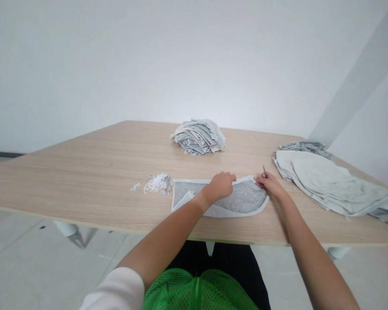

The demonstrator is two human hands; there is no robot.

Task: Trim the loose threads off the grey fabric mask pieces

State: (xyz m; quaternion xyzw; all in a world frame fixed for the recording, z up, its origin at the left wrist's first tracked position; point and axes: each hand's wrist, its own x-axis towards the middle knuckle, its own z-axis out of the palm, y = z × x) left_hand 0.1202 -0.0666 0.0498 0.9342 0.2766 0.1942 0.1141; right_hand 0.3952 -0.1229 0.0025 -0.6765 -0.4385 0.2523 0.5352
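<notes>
Hands apart: left hand (221, 187) lies on a white-edged grey fabric piece (244, 199) on the table (84, 185), grip unclear; right hand (271, 186) clamps small purple-handled scissors (265, 174) at the piece's right corner. White trimmings (157, 184) lie just left; a fabric stack (198, 137) sits beyond, a fabric heap (326, 185) right.

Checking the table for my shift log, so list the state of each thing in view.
Left hand, resting on the fabric piece.
Right hand, holding the scissors at the fabric's edge.
Small scissors, purple-handled, held.
Gray fabric piece, flat, pale-edged, partly folded.
White trimmings, loose small heap.
Gray fabric stack, piled, uneven.
Pale gray cloth, spread, rumpled, past table edge.
</notes>
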